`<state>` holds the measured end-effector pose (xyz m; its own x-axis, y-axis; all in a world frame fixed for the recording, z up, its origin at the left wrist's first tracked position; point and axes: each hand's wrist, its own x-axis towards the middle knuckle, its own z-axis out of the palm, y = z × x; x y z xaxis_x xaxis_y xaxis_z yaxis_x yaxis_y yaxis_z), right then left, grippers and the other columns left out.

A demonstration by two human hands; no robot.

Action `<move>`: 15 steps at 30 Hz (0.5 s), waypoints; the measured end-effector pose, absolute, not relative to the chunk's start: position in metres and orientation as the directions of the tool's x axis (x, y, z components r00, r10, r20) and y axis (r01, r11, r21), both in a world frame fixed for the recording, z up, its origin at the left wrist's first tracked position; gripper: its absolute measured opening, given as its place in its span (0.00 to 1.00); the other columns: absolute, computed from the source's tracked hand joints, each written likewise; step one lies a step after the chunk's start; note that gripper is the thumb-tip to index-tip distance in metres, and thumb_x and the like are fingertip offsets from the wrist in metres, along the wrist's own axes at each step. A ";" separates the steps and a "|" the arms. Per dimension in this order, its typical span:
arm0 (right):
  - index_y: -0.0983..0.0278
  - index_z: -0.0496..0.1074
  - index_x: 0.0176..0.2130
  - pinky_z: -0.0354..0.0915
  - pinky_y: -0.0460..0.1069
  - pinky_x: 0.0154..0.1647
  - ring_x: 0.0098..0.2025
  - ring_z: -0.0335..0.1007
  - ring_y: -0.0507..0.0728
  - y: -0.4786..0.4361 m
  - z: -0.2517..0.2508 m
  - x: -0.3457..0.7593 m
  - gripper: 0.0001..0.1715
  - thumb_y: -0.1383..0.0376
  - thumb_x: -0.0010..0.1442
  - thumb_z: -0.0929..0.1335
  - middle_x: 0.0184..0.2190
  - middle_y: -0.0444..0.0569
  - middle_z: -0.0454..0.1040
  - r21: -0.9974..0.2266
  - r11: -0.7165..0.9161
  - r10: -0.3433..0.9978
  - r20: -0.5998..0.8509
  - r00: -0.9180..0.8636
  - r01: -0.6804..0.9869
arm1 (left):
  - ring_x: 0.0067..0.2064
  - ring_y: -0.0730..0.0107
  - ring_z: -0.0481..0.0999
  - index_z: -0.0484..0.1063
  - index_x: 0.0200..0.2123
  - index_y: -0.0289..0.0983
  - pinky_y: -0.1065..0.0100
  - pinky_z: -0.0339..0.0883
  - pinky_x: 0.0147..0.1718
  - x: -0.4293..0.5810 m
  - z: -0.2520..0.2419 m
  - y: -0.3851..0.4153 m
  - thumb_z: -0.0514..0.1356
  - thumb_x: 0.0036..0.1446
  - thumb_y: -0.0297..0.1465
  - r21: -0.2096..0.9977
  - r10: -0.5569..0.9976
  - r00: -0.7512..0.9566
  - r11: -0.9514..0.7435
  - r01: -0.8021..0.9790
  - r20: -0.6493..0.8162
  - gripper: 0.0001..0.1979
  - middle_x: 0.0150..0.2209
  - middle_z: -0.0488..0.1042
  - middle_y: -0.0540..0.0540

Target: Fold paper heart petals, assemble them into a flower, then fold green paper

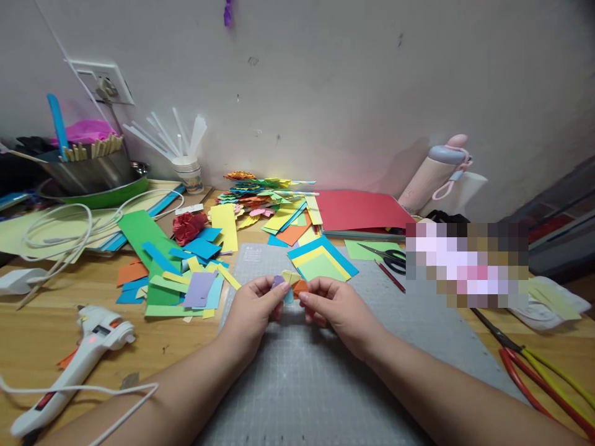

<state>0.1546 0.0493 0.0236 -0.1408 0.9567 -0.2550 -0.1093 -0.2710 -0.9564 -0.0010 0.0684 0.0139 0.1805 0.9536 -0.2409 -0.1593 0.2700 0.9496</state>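
Observation:
Both of my hands meet over the grey cutting mat. Between them sits a small folded paper piece made of yellow, purple, orange and blue parts. My left hand pinches its left side with thumb and fingers. My right hand pinches the orange right side. The piece is held a little above the mat, just in front of a stack of blue, yellow and green paper squares.
A white glue gun with its cord lies at the left. Coloured paper scraps litter the wooden table. Black scissors, a red pencil, a red sheet, a pink bottle and red-and-yellow cables are to the right.

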 end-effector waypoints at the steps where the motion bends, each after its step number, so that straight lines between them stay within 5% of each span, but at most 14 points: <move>1: 0.66 0.68 0.27 0.48 0.44 0.19 0.19 0.60 0.47 0.049 0.024 0.154 0.16 0.57 0.47 0.73 0.21 0.41 0.67 -0.957 -0.274 0.955 -0.259 -0.144 -0.091 | 0.17 0.78 0.57 0.68 0.22 0.35 0.74 0.46 0.18 -0.001 0.013 0.069 0.67 0.43 0.41 0.950 0.953 0.183 0.271 -0.152 -0.242 0.16 0.13 0.62 0.55; 15: 0.65 0.67 0.27 0.50 0.45 0.21 0.19 0.55 0.48 0.047 0.023 0.150 0.16 0.54 0.50 0.70 0.16 0.38 0.63 -0.979 -0.161 0.980 -0.144 -0.139 -0.125 | 0.19 0.78 0.59 0.67 0.23 0.35 0.75 0.50 0.20 0.000 0.014 0.068 0.66 0.45 0.40 0.954 0.949 0.221 0.260 -0.148 -0.224 0.15 0.14 0.63 0.55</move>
<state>0.1500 0.0468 0.0232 -0.1389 0.9798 -0.1435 -0.1249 -0.1611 -0.9790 -0.0004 0.0677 0.0144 0.2215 0.9491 -0.2241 -0.1477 0.2598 0.9543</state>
